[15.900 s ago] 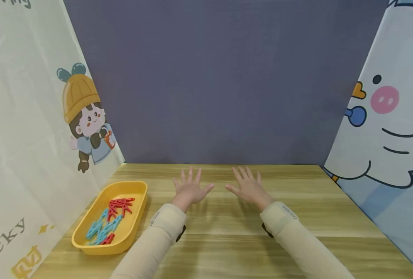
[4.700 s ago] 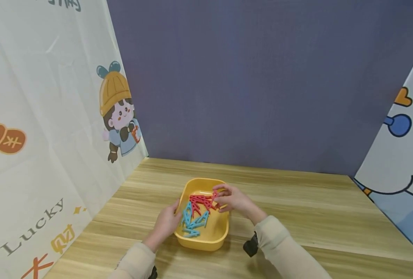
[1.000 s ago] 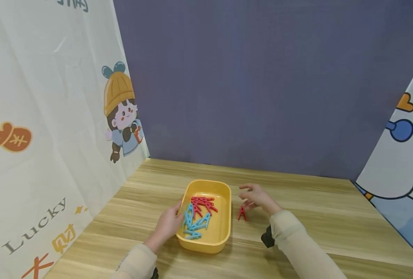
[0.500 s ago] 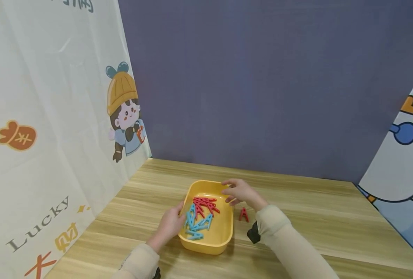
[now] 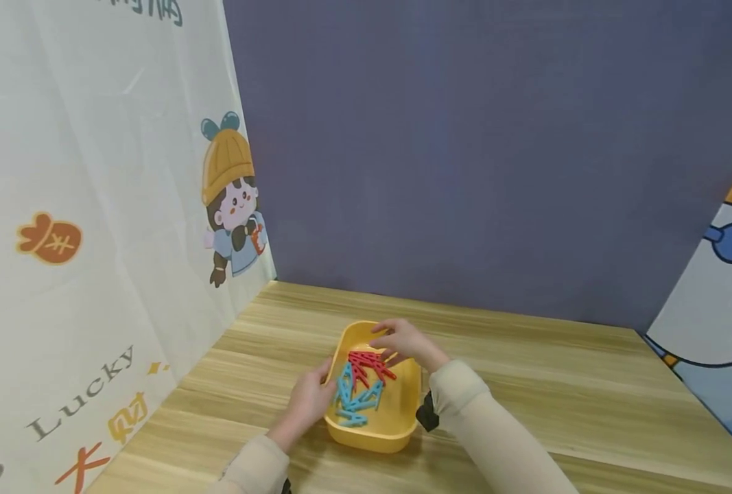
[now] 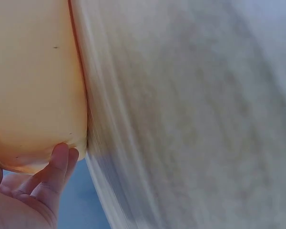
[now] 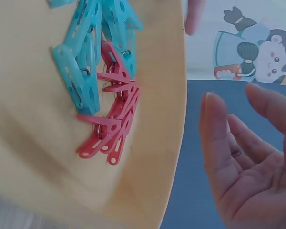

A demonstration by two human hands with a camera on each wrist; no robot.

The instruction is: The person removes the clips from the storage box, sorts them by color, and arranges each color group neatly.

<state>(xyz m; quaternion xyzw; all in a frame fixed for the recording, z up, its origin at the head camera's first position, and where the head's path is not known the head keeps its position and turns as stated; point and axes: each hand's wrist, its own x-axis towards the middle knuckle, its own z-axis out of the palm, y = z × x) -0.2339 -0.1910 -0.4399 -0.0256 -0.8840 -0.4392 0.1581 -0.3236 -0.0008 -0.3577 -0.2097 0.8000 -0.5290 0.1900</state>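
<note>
Wooden table: yellow tray resting on it | inside, red pegs lie bunched beyond the light-blue pegs | left hand: fingers curled on the tray's left wall, gripping it | right hand: I see it hovering over the tray near the red pegs, fingers spread wide.

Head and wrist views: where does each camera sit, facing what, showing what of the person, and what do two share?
Head: on the head, facing forward and down at the tray; left hand, right hand, sleeves show.
Left wrist: worn there, facing the tray's side and table; left hand shows.
Right wrist: worn there, facing red clips and blue clips; right hand, another finger show.
Head and right wrist share these clips.
</note>
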